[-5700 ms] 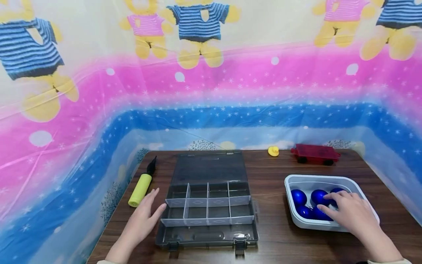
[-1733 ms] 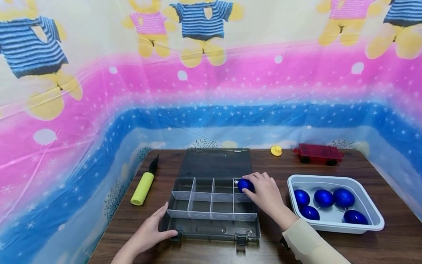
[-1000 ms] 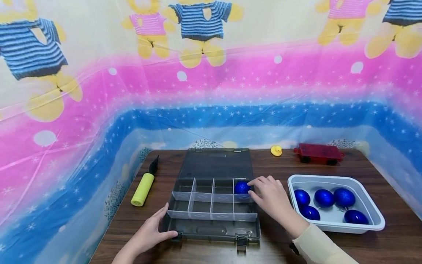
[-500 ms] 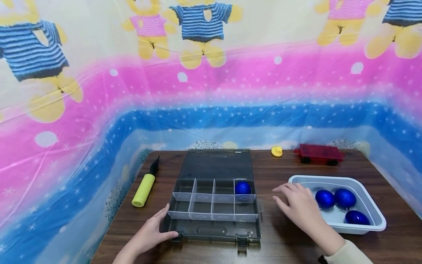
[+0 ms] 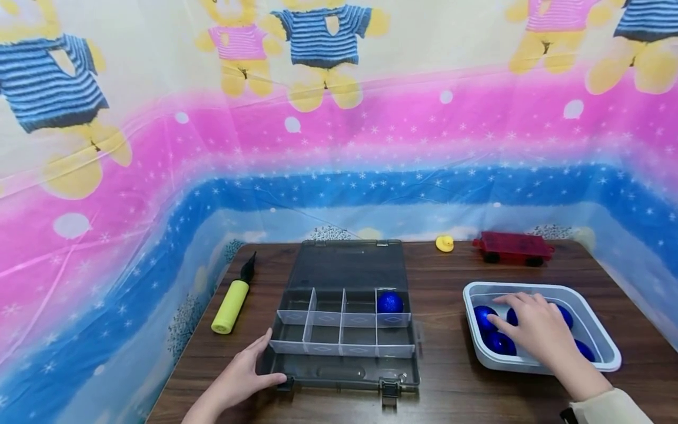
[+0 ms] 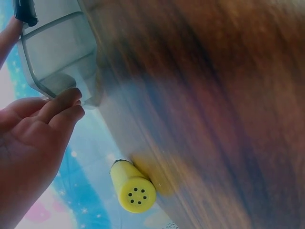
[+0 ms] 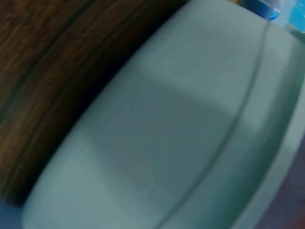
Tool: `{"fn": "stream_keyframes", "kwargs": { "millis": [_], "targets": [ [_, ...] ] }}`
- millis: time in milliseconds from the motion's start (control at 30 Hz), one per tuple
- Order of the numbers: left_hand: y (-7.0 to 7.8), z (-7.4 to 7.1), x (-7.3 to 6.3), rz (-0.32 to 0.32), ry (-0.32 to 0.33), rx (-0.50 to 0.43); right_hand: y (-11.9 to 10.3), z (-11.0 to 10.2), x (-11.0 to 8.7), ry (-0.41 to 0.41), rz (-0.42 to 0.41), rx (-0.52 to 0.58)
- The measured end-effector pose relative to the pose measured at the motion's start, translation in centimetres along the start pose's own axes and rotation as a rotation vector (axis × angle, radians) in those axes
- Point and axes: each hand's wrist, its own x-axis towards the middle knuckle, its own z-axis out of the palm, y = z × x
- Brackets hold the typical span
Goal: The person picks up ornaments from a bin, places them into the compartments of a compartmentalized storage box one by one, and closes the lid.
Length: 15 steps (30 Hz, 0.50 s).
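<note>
A smoky clear organizer box (image 5: pixel 328 371) lies on the table with its lid laid back and white dividers inside. One glittery blue bauble (image 5: pixel 390 302) sits in its back right compartment. My left hand (image 5: pixel 241 374) rests at the front left corner, thumb by a latch and fingers along the side; the left wrist view shows those fingertips (image 6: pixel 71 98) against the wall. Over the pale grey tub (image 5: pixel 535 287) hangs my right hand (image 5: pixel 540 330), fingers spread above several blue baubles (image 5: pixel 499 344), some partly hidden by it. The tub's outer wall (image 7: pixel 157 119) fills the right wrist view.
Left of the box lies a yellow hand pump (image 5: pixel 231 306) with a black nozzle. A small yellow rubber duck (image 5: pixel 445 243) and a red toy wagon (image 5: pixel 514 247) stand along the back table edge. A printed curtain (image 5: pixel 339 188) surrounds the table.
My right hand carried a blue bauble from the tub into the box's back right compartment, let it go and returned over the tub. My left hand came to the box corner and stayed.
</note>
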Motion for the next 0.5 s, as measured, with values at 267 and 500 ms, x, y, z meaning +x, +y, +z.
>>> {"fn": "stream_keyframes", "kwargs": {
  "millis": [267, 500],
  "targets": [
    [-0.1, 0.1, 0.0, 0.002, 0.009, -0.003, 0.9, 1.7, 0.7, -0.097, -0.009, 0.002],
    [-0.1, 0.1, 0.1, -0.003, 0.014, 0.007, 0.9, 2.1, 1.1, -0.082, -0.03, 0.009]
  ]
}}
